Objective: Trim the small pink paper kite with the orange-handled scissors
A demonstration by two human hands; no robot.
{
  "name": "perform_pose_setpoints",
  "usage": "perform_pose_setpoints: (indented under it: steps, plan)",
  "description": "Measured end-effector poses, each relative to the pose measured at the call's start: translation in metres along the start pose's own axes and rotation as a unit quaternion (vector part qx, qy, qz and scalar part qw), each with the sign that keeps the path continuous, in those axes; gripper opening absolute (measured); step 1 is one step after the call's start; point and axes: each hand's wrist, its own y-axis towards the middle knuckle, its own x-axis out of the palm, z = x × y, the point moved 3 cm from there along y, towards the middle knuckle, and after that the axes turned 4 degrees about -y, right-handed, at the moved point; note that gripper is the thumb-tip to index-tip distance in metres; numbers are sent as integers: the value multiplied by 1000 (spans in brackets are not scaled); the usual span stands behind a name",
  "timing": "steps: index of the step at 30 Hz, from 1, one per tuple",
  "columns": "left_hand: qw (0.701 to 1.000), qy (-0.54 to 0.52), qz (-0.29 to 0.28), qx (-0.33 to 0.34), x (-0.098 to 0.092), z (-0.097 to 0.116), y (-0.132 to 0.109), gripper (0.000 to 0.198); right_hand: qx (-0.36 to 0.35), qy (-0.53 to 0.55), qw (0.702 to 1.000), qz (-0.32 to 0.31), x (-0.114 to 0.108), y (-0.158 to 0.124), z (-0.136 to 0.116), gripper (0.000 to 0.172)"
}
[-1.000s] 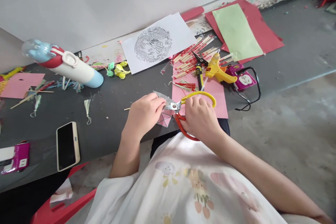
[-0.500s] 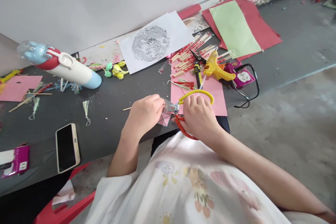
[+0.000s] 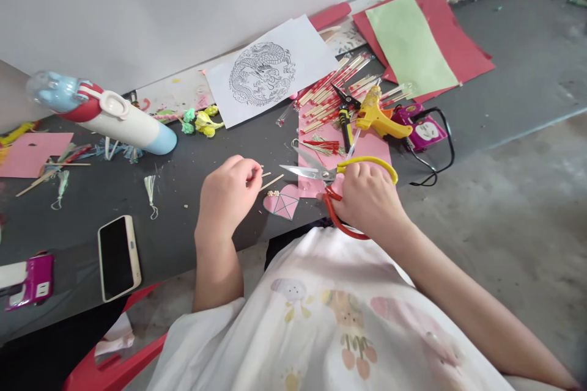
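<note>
On the dark grey bench [image 3: 183, 238], the right hand [image 3: 367, 198] grips yellow-and-red-handled scissors [image 3: 337, 186], blades open. The left hand [image 3: 224, 195] pinches what seems a thin wooden stick [image 3: 271, 182]. Between the hands lies a small pink heart-shaped paper piece [image 3: 282, 203].

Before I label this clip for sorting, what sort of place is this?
Probably a craft worktable, low and beside a bare concrete floor. A yellow glue gun, sheets of colored paper and a printed dragon pattern lie about, and the right hand holds scissors.
</note>
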Motion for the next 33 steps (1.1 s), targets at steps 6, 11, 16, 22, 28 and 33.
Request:
perform_pose_setpoints:
  steps: [6,11,16,22,28,33]
  plan:
    - [988,-33,-147,19,57,2,-5,20,47,28,998,-16,4,-1,18,55]
    - [989,-11,-139,41,73,7,-5,24,31,63,997,-39,4,-3,16,53]
    - [994,-22,-105,37,71,7,-4,26,23,98,993,-59,0,-3,12,55]
    - [995,-71,-76,8,68,0,-6,27,36,112,990,-75,0,-1,15,53]
    - [996,-70,-37,-33,56,-10,-10,24,47,133,985,-101,3,-1,20,51]
    - [996,-50,-49,-47,53,-12,-14,21,55,132,984,-104,4,0,22,52]
